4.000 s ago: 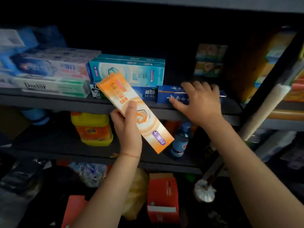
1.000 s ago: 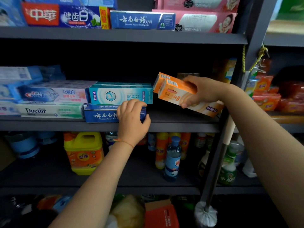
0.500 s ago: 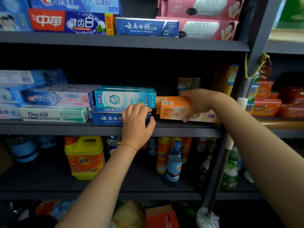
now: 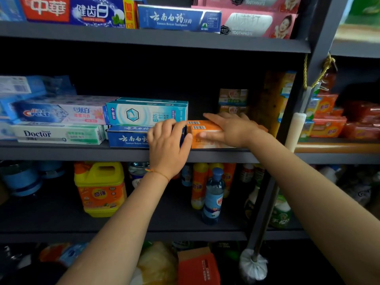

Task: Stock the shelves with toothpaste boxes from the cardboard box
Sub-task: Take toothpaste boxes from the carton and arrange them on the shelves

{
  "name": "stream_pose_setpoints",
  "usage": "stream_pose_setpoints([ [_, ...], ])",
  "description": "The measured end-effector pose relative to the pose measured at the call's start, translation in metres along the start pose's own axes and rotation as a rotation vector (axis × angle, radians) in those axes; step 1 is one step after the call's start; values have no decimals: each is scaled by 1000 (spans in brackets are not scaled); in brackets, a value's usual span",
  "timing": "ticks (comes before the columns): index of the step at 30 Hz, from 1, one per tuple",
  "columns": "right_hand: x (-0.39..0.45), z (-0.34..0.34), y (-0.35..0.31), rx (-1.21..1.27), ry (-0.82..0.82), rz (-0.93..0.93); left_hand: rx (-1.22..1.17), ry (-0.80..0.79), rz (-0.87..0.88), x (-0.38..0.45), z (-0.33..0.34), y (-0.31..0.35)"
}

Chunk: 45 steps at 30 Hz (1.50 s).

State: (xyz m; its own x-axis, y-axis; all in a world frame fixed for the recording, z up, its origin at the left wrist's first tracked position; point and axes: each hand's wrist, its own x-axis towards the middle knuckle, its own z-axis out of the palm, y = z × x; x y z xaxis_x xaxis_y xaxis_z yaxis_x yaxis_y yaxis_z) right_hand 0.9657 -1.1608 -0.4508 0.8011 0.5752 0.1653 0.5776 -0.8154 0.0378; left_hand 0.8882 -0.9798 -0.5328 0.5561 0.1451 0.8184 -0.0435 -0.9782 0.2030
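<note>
Boxes of orange toothpaste lie on the middle shelf, just at 3 o'clock of the dark blue box. Your right hand rests on them, fingers laid out flat on top and thumb against the front. Your left hand curls around the blue box's end at 9 o'clock of the orange ones.

Orange toothpaste box now down flat on middle shelf, right hand flattened over it
</note>
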Motion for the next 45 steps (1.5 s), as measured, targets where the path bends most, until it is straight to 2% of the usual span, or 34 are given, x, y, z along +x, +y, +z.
stream_pose_setpoints([
  [12, 5, 10, -7, -16, 106, -12, 13, 101, 52, -5, 6, -2],
  [16, 5, 7, -11, 6, 45, -44, 17, -77, -10, -3, -10, 5],
  [19, -6, -9, -14, 130, 112, -40, 57, -321, -25, 12, -37, 13],
  [22, -30, -36, -17, 199, 255, -64, 61, -525, -28, 41, -71, 29],
  [24, -55, -65, -16, 280, 183, -42, 20, -611, -44, 66, -96, 51],
  [28, -129, -121, 3, 522, -158, 122, -130, -948, -170, 106, -146, 115],
  [30, -166, -148, 22, 612, -253, 191, -202, -1134, -204, 121, -164, 154],
  [32, -202, -178, 48, 688, -279, 245, -305, -1234, -246, 132, -179, 203],
  [37, -286, -225, 145, 869, -150, 427, -476, -1228, -350, 141, -185, 346],
  [41, -343, -236, 244, 944, -96, 438, -502, -1189, -411, 125, -162, 461],
  [45, -387, -247, 343, 944, -38, 489, -576, -1140, -591, 103, -145, 565],
])
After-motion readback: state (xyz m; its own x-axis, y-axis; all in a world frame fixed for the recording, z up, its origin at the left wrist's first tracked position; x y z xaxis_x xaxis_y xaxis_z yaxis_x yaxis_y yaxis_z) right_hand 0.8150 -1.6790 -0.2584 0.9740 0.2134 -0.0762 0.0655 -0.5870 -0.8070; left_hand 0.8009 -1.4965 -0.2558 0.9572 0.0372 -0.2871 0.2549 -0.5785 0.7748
